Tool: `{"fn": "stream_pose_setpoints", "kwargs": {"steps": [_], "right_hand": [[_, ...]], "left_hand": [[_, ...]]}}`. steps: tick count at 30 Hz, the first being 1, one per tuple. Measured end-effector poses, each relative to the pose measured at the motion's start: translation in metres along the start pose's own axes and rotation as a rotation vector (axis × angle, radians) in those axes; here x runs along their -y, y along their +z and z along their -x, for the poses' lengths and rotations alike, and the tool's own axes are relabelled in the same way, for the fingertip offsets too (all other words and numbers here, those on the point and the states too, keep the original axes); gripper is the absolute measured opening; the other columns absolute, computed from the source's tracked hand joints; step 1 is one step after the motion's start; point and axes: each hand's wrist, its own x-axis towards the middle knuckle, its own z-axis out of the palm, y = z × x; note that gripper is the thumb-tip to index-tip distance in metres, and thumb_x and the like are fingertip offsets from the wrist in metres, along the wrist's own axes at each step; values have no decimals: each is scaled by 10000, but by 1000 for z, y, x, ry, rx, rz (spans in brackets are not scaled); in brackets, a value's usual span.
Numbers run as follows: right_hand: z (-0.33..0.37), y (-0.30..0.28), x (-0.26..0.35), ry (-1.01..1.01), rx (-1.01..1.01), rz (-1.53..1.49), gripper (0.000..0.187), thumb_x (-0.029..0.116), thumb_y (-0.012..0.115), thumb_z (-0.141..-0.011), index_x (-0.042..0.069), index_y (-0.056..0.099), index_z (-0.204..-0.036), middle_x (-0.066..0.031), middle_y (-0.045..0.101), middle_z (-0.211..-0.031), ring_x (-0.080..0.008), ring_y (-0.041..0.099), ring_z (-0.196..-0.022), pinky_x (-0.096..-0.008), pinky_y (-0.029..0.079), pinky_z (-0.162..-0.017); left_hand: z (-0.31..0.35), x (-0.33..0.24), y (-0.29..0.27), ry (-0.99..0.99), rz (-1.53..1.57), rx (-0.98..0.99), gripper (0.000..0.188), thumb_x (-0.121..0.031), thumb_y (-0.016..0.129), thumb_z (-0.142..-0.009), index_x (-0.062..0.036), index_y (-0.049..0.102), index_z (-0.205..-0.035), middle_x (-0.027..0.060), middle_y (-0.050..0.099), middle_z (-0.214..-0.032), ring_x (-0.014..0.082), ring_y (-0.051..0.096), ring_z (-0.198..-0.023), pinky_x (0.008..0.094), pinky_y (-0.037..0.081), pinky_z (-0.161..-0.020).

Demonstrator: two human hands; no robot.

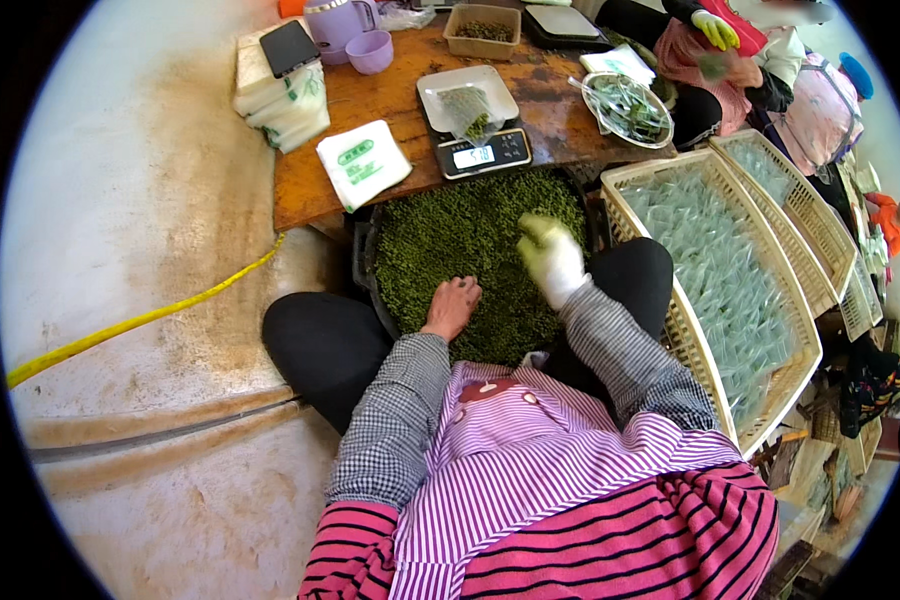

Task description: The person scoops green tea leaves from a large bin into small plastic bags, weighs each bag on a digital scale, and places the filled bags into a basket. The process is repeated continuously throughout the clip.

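Observation:
A dark tub (362, 262) full of small green peppercorn-like berries (425, 228) sits between my knees. My bare left hand (453, 306) rests on the berries near the tub's front, fingers slightly apart and bent into them. Over the right part of the tub is my right hand (554, 262), in a white glove with yellow-green fingers. Its fingers curl inward, and whatever they hold is hidden. Just beyond the tub, a digital scale (485, 154) stands at the table edge. On its white tray (500, 92) lies a clear bag (464, 112) with some green berries inside.
The wooden table (390, 95) carries white printed bags (363, 163), a bag stack (305, 105), a phone (288, 48), a purple cup (370, 52) and a tub (482, 32). To the right stands a crate (705, 385) of filled bags. Another person (715, 65) sits beyond.

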Motion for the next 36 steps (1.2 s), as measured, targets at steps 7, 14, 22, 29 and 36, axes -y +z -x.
{"fn": "stream_pose_setpoints", "kwargs": {"steps": [7,14,22,29,36], "right_hand": [[-47,16,-41,809,89,263,608,347,649,-836,178,452,-1387,-170,406,-1417,-358,422,-1268,-419,370,-1047],[-35,46,27,753,273,225,564,388,653,-842,254,474,-1360,-170,227,-1510,-434,261,-1339,-493,315,-1096],[-1,93,53,279,520,215,492,297,675,-806,210,565,-1278,-173,254,-1504,-459,215,-1360,-487,286,-1109],[-10,55,5,359,42,61,347,202,657,-832,49,636,-1143,-174,565,-1206,-321,585,-1050,-359,466,-915],[-35,79,9,185,332,526,303,318,731,-735,125,720,-968,-67,639,-1056,-283,491,-1122,-405,401,-928]], "left_hand": [[8,-49,-21,368,122,-299,316,-122,573,-865,-105,565,-1181,155,467,-1328,292,494,-1154,443,378,-931],[15,-77,-17,650,76,160,440,-348,407,-956,-124,490,-1326,90,387,-1449,257,290,-1372,511,122,-1158],[15,-43,-28,-16,-131,62,592,-375,512,-878,-137,389,-1405,111,453,-1395,320,298,-1362,588,107,-1130],[17,-35,-40,-164,-115,-152,234,-128,645,-803,-139,678,-1034,77,529,-1216,278,393,-1275,670,234,-1037],[25,-34,-68,-456,242,-120,288,-153,697,-795,-108,659,-1077,94,437,-1341,301,411,-1261,579,279,-1063]]}}
